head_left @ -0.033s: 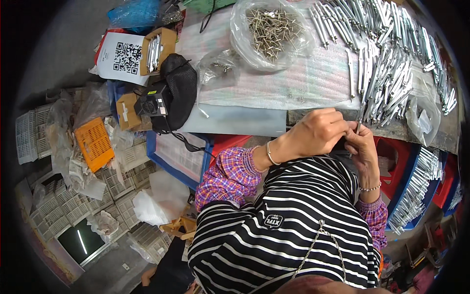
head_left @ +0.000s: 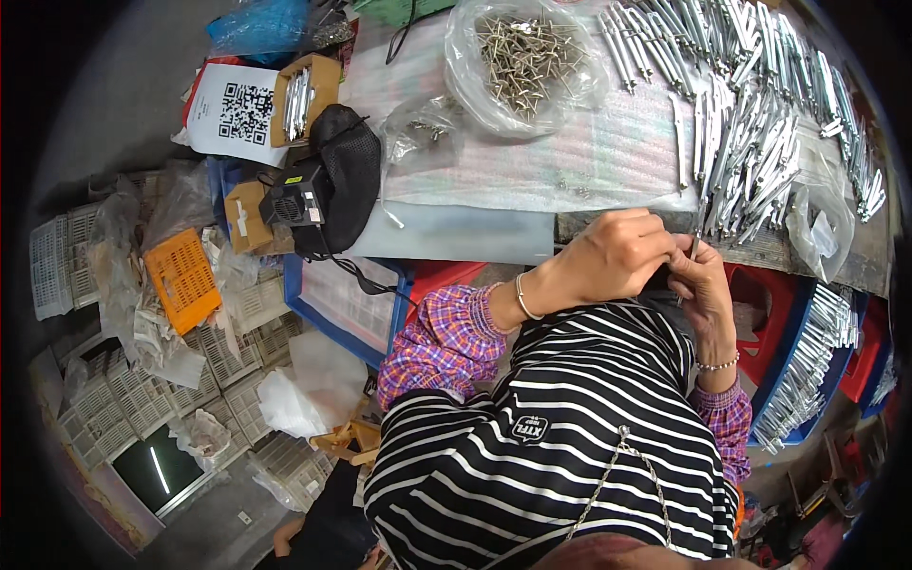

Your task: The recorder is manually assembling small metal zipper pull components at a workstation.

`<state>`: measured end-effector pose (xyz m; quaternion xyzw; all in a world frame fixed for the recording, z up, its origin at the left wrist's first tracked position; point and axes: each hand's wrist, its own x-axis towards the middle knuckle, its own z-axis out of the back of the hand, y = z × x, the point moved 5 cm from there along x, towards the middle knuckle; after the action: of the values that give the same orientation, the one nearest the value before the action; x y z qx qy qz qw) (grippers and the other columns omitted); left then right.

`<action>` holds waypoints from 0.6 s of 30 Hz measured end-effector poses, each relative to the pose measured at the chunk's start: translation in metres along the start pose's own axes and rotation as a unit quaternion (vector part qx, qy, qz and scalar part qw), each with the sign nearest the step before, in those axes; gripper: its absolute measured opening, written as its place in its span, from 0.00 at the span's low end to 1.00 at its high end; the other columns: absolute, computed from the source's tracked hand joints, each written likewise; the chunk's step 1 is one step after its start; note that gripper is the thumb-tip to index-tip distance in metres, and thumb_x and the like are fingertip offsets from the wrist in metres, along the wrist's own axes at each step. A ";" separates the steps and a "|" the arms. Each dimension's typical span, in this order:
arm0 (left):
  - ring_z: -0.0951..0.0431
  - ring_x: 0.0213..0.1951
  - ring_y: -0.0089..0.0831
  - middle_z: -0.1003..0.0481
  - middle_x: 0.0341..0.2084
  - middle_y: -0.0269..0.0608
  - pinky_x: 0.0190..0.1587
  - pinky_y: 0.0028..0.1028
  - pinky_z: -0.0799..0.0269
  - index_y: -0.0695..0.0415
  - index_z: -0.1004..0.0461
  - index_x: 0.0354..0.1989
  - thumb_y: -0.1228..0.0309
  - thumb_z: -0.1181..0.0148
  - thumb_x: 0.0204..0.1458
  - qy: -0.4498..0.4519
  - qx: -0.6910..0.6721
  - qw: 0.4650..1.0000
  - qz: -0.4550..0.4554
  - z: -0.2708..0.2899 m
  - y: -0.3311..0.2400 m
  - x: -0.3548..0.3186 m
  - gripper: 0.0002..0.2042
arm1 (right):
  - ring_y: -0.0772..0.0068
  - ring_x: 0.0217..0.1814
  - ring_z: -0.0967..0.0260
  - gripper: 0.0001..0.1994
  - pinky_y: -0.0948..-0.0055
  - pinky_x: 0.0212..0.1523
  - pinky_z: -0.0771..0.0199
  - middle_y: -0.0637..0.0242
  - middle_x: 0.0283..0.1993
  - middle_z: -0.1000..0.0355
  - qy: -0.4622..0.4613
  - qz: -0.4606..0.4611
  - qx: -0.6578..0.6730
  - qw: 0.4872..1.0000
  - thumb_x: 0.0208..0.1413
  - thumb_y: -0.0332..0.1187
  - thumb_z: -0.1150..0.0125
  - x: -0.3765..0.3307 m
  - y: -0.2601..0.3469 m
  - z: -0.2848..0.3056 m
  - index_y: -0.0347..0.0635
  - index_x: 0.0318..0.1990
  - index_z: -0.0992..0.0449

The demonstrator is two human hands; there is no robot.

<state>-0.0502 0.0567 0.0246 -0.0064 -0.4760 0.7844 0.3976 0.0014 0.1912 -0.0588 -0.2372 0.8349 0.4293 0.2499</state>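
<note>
My right hand (head_left: 701, 277) pinches a slim silver metal bar (head_left: 699, 228) near its lower end, and the bar points up toward the table. My left hand (head_left: 619, 255) is closed, its fingertips meeting those of my right hand at the bar's low end. Whatever lies between the left fingertips is hidden. Just beyond my hands lies a heap of similar silver metal bars (head_left: 755, 166). A clear plastic bag (head_left: 600, 93) stands farther left on the table, filled with metal pins (head_left: 527, 62) that look like rivets or nails.
A blue tray of metal bars (head_left: 812, 366) sits right of my knees; an empty-looking blue tray (head_left: 347, 294) is at left. On the table's left are a black fan-like device (head_left: 296, 201), a black mesh pouch (head_left: 350, 171) and a cardboard box (head_left: 321, 85). Crates (head_left: 104, 380) cover the floor.
</note>
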 end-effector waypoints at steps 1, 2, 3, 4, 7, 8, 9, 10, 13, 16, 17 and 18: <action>0.26 0.26 0.40 0.27 0.22 0.43 0.29 0.31 0.30 0.63 0.26 0.26 0.81 0.40 0.38 -0.014 -0.019 1.000 0.007 0.001 0.001 0.000 0.05 | 0.92 0.17 0.49 0.09 0.90 0.14 0.55 0.75 0.26 0.32 -0.001 0.000 0.000 1.000 0.50 0.26 0.39 -0.001 0.001 -0.001 0.33 0.39 0.26; 0.26 0.26 0.40 0.26 0.22 0.43 0.29 0.31 0.31 0.62 0.26 0.26 0.81 0.40 0.38 -0.029 -0.037 0.999 0.014 0.001 0.002 0.000 0.05 | 0.92 0.17 0.49 0.09 0.90 0.14 0.54 0.75 0.26 0.31 0.002 0.000 0.000 1.000 0.50 0.25 0.39 -0.002 0.002 -0.002 0.34 0.39 0.26; 0.26 0.26 0.40 0.26 0.22 0.43 0.29 0.31 0.31 0.62 0.26 0.26 0.81 0.40 0.38 -0.029 -0.038 0.999 0.015 0.001 0.002 0.000 0.05 | 0.92 0.17 0.49 0.09 0.90 0.14 0.54 0.75 0.27 0.31 0.005 0.001 -0.001 1.000 0.50 0.25 0.39 -0.003 0.003 -0.003 0.34 0.39 0.26; 0.26 0.26 0.40 0.26 0.23 0.44 0.29 0.31 0.31 0.62 0.26 0.26 0.81 0.40 0.38 -0.031 -0.056 0.998 0.019 0.001 0.004 0.001 0.05 | 0.92 0.17 0.49 0.09 0.90 0.14 0.54 0.75 0.27 0.31 0.003 0.001 -0.001 1.000 0.50 0.25 0.39 -0.004 0.003 -0.003 0.34 0.39 0.26; 0.26 0.24 0.38 0.26 0.22 0.44 0.27 0.29 0.31 0.61 0.24 0.27 0.81 0.42 0.39 -0.036 -0.100 0.994 0.030 0.001 0.006 0.003 0.05 | 0.92 0.16 0.48 0.09 0.90 0.13 0.54 0.72 0.30 0.29 -0.001 0.021 0.006 1.000 0.50 0.24 0.40 -0.007 0.005 0.000 0.34 0.40 0.27; 0.27 0.22 0.34 0.26 0.21 0.43 0.26 0.27 0.33 0.61 0.24 0.28 0.81 0.42 0.41 -0.043 -0.107 0.991 0.064 0.003 0.010 0.004 0.05 | 0.93 0.16 0.48 0.09 0.90 0.13 0.54 0.71 0.31 0.29 -0.010 0.012 0.003 1.000 0.50 0.24 0.41 -0.007 0.005 0.001 0.34 0.40 0.27; 0.28 0.21 0.31 0.26 0.21 0.42 0.24 0.25 0.34 0.61 0.24 0.29 0.81 0.43 0.42 -0.047 -0.115 0.987 0.098 0.005 0.014 0.005 0.05 | 0.93 0.16 0.47 0.09 0.90 0.13 0.55 0.69 0.32 0.28 -0.022 0.005 0.001 1.000 0.50 0.24 0.41 -0.008 0.004 0.002 0.34 0.41 0.27; 0.29 0.20 0.26 0.26 0.21 0.40 0.23 0.22 0.36 0.61 0.23 0.29 0.81 0.44 0.44 -0.037 -0.123 0.984 0.125 0.004 0.018 0.006 0.05 | 0.93 0.16 0.47 0.10 0.90 0.12 0.55 0.66 0.35 0.27 -0.016 -0.002 0.011 1.000 0.50 0.24 0.42 -0.009 0.004 0.002 0.35 0.42 0.28; 0.31 0.21 0.18 0.25 0.22 0.34 0.23 0.17 0.40 0.63 0.23 0.30 0.80 0.45 0.48 -0.006 -0.195 0.946 0.257 0.003 0.037 -0.007 0.04 | 0.91 0.19 0.45 0.11 0.91 0.14 0.52 0.67 0.36 0.29 -0.015 -0.017 0.051 0.998 0.50 0.24 0.42 -0.009 0.006 -0.004 0.35 0.43 0.30; 0.28 0.24 0.18 0.24 0.24 0.36 0.27 0.16 0.34 0.65 0.24 0.32 0.80 0.45 0.49 -0.007 -0.334 0.880 0.338 0.002 0.040 -0.011 0.04 | 0.91 0.19 0.45 0.11 0.90 0.14 0.54 0.65 0.35 0.28 0.001 -0.015 0.094 0.995 0.50 0.25 0.41 -0.007 0.003 -0.004 0.35 0.42 0.29; 0.27 0.25 0.19 0.24 0.25 0.37 0.28 0.16 0.32 0.66 0.24 0.34 0.81 0.44 0.49 -0.014 -0.359 0.867 0.345 0.002 0.044 -0.012 0.05 | 0.91 0.18 0.46 0.11 0.90 0.14 0.54 0.64 0.35 0.27 0.003 -0.012 0.105 0.994 0.50 0.25 0.40 -0.007 0.003 -0.005 0.34 0.42 0.29; 0.26 0.25 0.19 0.24 0.26 0.40 0.30 0.16 0.30 0.67 0.26 0.36 0.81 0.45 0.49 -0.011 -0.382 0.847 0.369 -0.001 0.045 -0.014 0.07 | 0.91 0.18 0.46 0.11 0.90 0.14 0.54 0.64 0.35 0.27 -0.010 -0.006 0.107 0.994 0.50 0.25 0.40 -0.010 0.003 -0.001 0.34 0.42 0.29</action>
<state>-0.0687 0.0384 -0.0151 -0.3243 -0.7053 0.6292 0.0399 0.0065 0.1939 -0.0504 -0.2095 0.8720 0.3388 0.2846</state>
